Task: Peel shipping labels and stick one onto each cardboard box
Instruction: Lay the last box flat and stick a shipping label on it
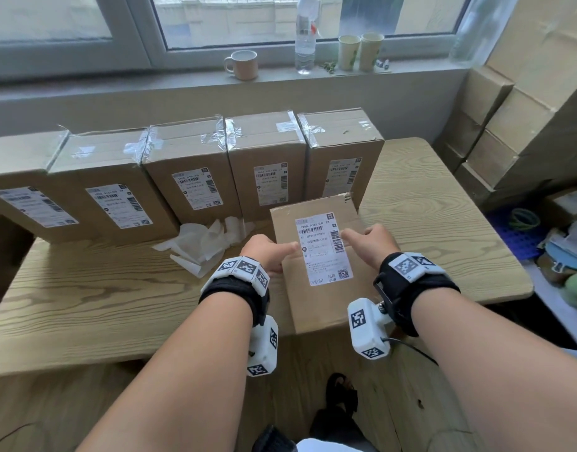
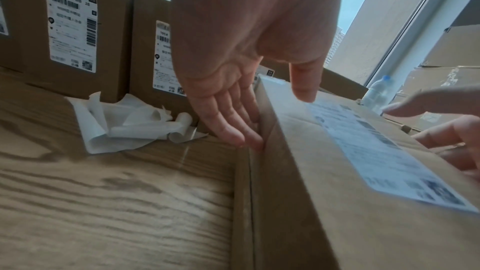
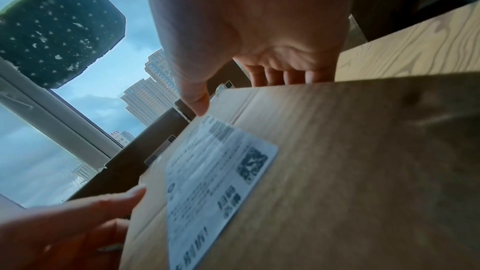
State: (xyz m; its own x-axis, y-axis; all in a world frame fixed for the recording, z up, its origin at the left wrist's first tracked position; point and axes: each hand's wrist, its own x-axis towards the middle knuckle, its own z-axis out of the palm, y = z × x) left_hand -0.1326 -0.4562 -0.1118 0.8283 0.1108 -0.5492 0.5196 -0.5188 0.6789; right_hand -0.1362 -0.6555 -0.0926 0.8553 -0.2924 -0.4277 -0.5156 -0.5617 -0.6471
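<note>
At the table's (image 1: pixel 85 305) near edge a plain cardboard box (image 1: pixel 316 298) with a white label (image 1: pixel 324 251) is held between both hands, left (image 1: pixel 269 252) with straight fingers flat against its side, right (image 1: pixel 371 239) seemingly likewise.

We see a wood-grain table (image 1: pixel 443 223), 5 labelled cardboard boxes (image 1: pixel 189 177) standing in a row along its far edge, a heap of peeled white backing papers (image 1: pixel 205 243) before them, 1 labelled box (image 1: pixel 316 288) at our near edge.
</note>
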